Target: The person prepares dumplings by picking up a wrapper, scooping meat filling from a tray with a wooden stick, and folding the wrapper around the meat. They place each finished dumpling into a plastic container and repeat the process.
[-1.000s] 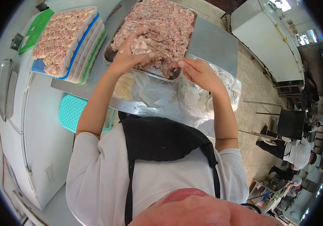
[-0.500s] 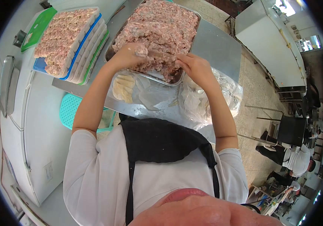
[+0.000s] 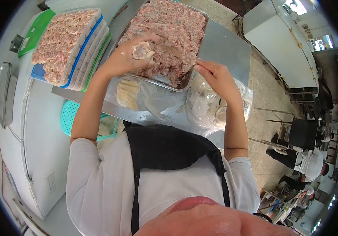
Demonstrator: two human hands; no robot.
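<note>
In my left hand [image 3: 123,59], curled fingers and thumb cup an open-topped dumpling [image 3: 142,50], a pale wrapper with meat filling showing. My right hand [image 3: 218,78] pinches the end of a narrow, flat spatula [image 3: 171,51]; its blade lies against the ground meat and is partly smeared, so its exact shape is unclear. Both hands are over the near part of a deep metal tray [image 3: 169,88] heaped with ground meat [image 3: 165,27]. Just below the tray, a stack of pale dumpling wrappers [image 3: 128,94] rests on clear plastic.
Stacked plastic containers [image 3: 76,59] at the left hold rows of filled dumplings. A clear bag of wrappers [image 3: 206,104] lies on the metal table [image 3: 232,51] at the right. A turquoise stool [image 3: 69,118] stands below the table. Other people [image 3: 310,165] are far right.
My left hand has turned and opened somewhat around the dumpling, showing its filling. The spatula has moved away from it, and my right hand has shifted slightly right.
</note>
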